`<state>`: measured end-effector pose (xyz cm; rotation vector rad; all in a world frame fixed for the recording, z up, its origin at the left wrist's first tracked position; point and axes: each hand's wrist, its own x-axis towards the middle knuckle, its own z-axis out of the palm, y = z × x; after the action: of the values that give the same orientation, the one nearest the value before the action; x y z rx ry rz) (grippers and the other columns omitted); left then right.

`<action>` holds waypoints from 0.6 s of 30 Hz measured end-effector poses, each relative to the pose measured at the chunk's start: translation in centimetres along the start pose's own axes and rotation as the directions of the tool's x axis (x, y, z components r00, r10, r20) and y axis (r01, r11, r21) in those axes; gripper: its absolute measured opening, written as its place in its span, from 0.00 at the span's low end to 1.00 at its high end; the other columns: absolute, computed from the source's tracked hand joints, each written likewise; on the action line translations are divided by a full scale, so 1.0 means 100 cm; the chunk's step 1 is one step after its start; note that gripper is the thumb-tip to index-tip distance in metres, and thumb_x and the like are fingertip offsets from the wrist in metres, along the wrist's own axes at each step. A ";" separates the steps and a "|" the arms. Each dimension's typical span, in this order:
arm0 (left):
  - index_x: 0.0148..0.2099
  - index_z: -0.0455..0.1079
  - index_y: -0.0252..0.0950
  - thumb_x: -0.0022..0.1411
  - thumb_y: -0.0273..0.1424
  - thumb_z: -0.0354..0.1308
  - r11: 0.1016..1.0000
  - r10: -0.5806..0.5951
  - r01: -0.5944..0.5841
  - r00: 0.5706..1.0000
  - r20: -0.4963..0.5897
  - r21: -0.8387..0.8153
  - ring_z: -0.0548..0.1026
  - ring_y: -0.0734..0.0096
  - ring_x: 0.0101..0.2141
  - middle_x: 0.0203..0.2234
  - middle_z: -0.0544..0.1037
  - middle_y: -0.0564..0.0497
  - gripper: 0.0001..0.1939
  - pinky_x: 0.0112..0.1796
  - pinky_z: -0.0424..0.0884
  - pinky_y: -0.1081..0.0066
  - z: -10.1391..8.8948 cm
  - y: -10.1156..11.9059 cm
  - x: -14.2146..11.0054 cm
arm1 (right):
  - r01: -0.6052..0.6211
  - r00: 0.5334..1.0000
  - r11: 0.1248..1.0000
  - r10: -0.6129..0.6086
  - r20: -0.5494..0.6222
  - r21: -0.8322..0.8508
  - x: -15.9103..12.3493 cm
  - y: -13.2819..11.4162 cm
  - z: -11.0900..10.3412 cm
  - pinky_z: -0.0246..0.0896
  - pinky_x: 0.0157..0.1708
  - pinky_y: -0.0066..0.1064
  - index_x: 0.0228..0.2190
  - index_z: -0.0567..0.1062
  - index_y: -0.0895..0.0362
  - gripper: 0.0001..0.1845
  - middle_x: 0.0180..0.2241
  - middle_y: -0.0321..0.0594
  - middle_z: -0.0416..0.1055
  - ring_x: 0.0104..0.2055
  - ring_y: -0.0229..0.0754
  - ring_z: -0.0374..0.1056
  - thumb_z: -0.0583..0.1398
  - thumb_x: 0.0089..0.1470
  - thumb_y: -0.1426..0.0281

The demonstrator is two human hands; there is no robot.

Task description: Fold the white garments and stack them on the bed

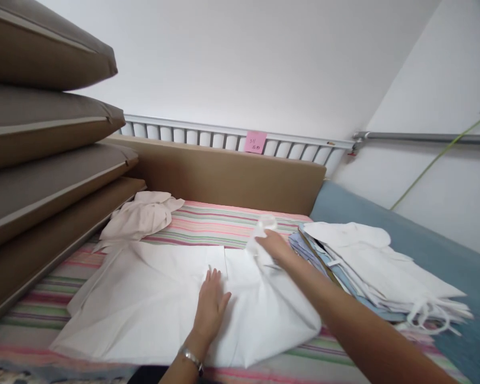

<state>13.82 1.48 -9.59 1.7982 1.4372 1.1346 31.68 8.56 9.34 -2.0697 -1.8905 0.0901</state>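
Note:
A large white cloth garment point(144, 304) is spread over the striped sheet. My left hand point(211, 305), with a watch or bracelet at the wrist, lies flat on its middle, fingers stretched out. Farther right, my right hand point(272, 244) is closed on a bunched upper part of the same white garment and holds it raised, so folds run down from the grip. Part of the raised cloth looks blurred. To the right of my right hand is a stack of folded garments point(360, 261), white on top, with white straps hanging at its near corner.
A crumpled cream cloth point(144, 216) lies at the back left. Thick brown cushions point(44, 122) are piled along the left. A brown padded board point(224, 176) stands at the back before a radiator point(192, 137) bearing a pink note point(255, 142). A blue padded surface point(356, 202) borders the right.

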 end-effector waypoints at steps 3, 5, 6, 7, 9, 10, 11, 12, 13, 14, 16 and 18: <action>0.61 0.55 0.39 0.61 0.50 0.38 0.784 -0.290 0.260 0.956 0.038 -0.564 0.55 0.61 0.61 0.61 0.58 0.43 0.31 0.58 0.57 0.55 -0.021 0.002 -0.005 | 0.088 0.983 0.996 -0.085 0.165 -0.012 -0.026 -0.079 0.030 0.64 0.37 0.29 0.47 0.72 0.59 0.20 0.40 0.47 0.76 0.41 0.45 0.72 0.55 0.50 0.75; 0.57 0.60 0.39 0.61 0.52 0.33 0.498 -0.388 0.337 0.911 0.142 -0.799 0.62 0.62 0.58 0.58 0.64 0.43 0.32 0.55 0.63 0.58 -0.037 -0.002 -0.009 | 0.144 0.955 0.989 -0.132 0.266 -0.026 -0.056 -0.123 0.050 0.65 0.35 0.35 0.49 0.69 0.62 0.26 0.39 0.51 0.75 0.39 0.50 0.72 0.59 0.46 0.74; 0.55 0.63 0.39 0.61 0.52 0.33 0.375 -0.398 0.343 0.899 0.185 -0.861 0.64 0.62 0.56 0.55 0.67 0.42 0.32 0.54 0.65 0.59 -0.044 -0.005 -0.012 | 0.193 0.938 0.981 -0.179 0.296 -0.017 -0.073 -0.140 0.057 0.65 0.36 0.36 0.49 0.70 0.61 0.26 0.40 0.51 0.75 0.40 0.51 0.72 0.60 0.45 0.72; 0.52 0.65 0.38 0.61 0.52 0.35 0.278 -0.392 0.349 0.892 0.225 -0.895 0.66 0.62 0.55 0.52 0.70 0.42 0.31 0.52 0.67 0.60 -0.050 -0.007 -0.014 | 0.261 0.914 0.965 -0.253 0.318 0.019 -0.090 -0.150 0.062 0.65 0.38 0.38 0.49 0.70 0.59 0.25 0.41 0.50 0.74 0.42 0.51 0.71 0.60 0.47 0.69; 0.45 0.68 0.36 0.61 0.50 0.40 0.156 -0.389 0.370 0.875 0.287 -0.916 0.71 0.62 0.50 0.45 0.75 0.42 0.27 0.49 0.70 0.62 -0.058 -0.010 -0.017 | 0.385 0.859 0.911 -0.412 0.304 0.145 -0.117 -0.152 0.064 0.64 0.41 0.38 0.47 0.72 0.53 0.20 0.43 0.43 0.74 0.44 0.48 0.70 0.56 0.51 0.66; 0.43 0.69 0.36 0.61 0.49 0.43 0.112 -0.407 0.384 0.859 0.310 -0.916 0.73 0.63 0.46 0.41 0.76 0.43 0.24 0.46 0.71 0.63 -0.060 -0.011 -0.018 | 0.423 0.840 0.880 -0.470 0.270 0.215 -0.126 -0.142 0.063 0.64 0.43 0.38 0.46 0.72 0.50 0.18 0.43 0.40 0.74 0.44 0.45 0.70 0.54 0.53 0.66; 0.40 0.69 0.36 0.60 0.48 0.46 0.075 -0.430 0.399 0.840 0.332 -0.914 0.75 0.65 0.41 0.37 0.77 0.45 0.21 0.44 0.72 0.65 -0.061 -0.011 -0.018 | 0.438 0.839 0.857 -0.498 0.217 0.273 -0.130 -0.127 0.060 0.63 0.44 0.37 0.46 0.72 0.49 0.17 0.43 0.37 0.74 0.45 0.43 0.70 0.53 0.54 0.66; 0.39 0.68 0.36 0.59 0.46 0.50 0.047 -0.454 0.410 0.821 0.346 -0.911 0.76 0.69 0.37 0.33 0.77 0.48 0.18 0.41 0.73 0.67 -0.061 -0.011 -0.018 | 0.432 0.855 0.847 -0.494 0.159 0.309 -0.130 -0.105 0.057 0.62 0.46 0.36 0.45 0.72 0.48 0.17 0.44 0.37 0.74 0.46 0.42 0.69 0.53 0.54 0.66; 0.37 0.67 0.37 0.58 0.43 0.54 0.028 -0.479 0.416 0.803 0.353 -0.909 0.75 0.72 0.33 0.30 0.76 0.50 0.15 0.39 0.73 0.69 -0.061 -0.011 -0.016 | 0.408 0.882 0.853 -0.461 0.103 0.325 -0.128 -0.080 0.054 0.61 0.49 0.36 0.46 0.72 0.50 0.18 0.46 0.38 0.73 0.47 0.42 0.68 0.53 0.54 0.65; 0.37 0.67 0.37 0.56 0.41 0.57 0.015 -0.502 0.424 0.787 0.359 -0.906 0.75 0.74 0.29 0.28 0.75 0.52 0.13 0.38 0.73 0.70 -0.060 -0.011 -0.014 | 0.370 0.913 0.871 -0.405 0.044 0.323 -0.124 -0.051 0.053 0.57 0.52 0.37 0.48 0.71 0.52 0.20 0.49 0.40 0.71 0.51 0.43 0.65 0.54 0.53 0.65; 0.36 0.66 0.36 0.54 0.38 0.59 0.016 -0.535 0.460 0.754 0.382 -0.888 0.73 0.75 0.25 0.25 0.74 0.53 0.12 0.35 0.73 0.71 -0.060 -0.010 -0.008 | 0.227 0.969 0.923 -0.246 0.023 0.311 -0.116 0.009 0.052 0.52 0.57 0.41 0.49 0.70 0.56 0.25 0.53 0.45 0.67 0.56 0.48 0.60 0.56 0.49 0.62; 0.36 0.67 0.35 0.54 0.38 0.60 0.056 -0.564 0.510 0.726 0.394 -0.859 0.73 0.74 0.23 0.22 0.73 0.54 0.12 0.33 0.73 0.70 -0.060 -0.009 -0.001 | -0.012 0.996 0.935 -0.020 0.088 0.354 -0.115 0.061 0.055 0.56 0.54 0.42 0.47 0.72 0.58 0.27 0.51 0.48 0.68 0.54 0.51 0.63 0.56 0.47 0.57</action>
<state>8.16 1.16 -7.49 0.2532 0.8762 1.1626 34.68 -1.96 0.34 -1.8418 -1.7722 0.4949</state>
